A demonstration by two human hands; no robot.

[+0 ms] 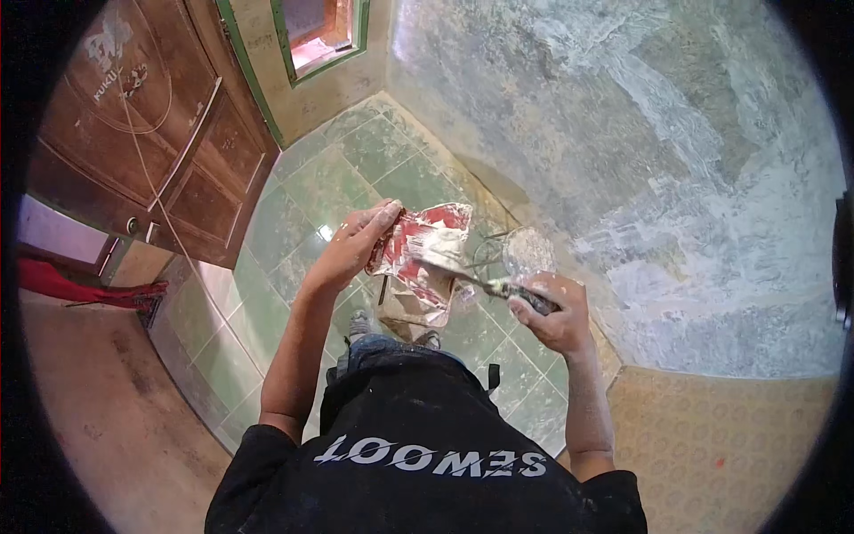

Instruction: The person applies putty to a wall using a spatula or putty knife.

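My left hand (365, 227) grips the left edge of a red flat board (425, 222) smeared with white paste. My right hand (556, 316) is closed on the dark handle of a putty knife (487, 285), whose blade lies over the paste on the board. Beneath the board is a dusty beige object (409, 316) that I cannot make out fully. My feet show below it.
A round, white-splattered object (529, 245) with a dark frame stands by the patchy plastered wall (694, 178) at right. Dusty green floor tiles (338, 169) surround me. A wooden door (151, 107) with a hanging cord is at left, near a red cloth (80, 287) and a small window (320, 36).
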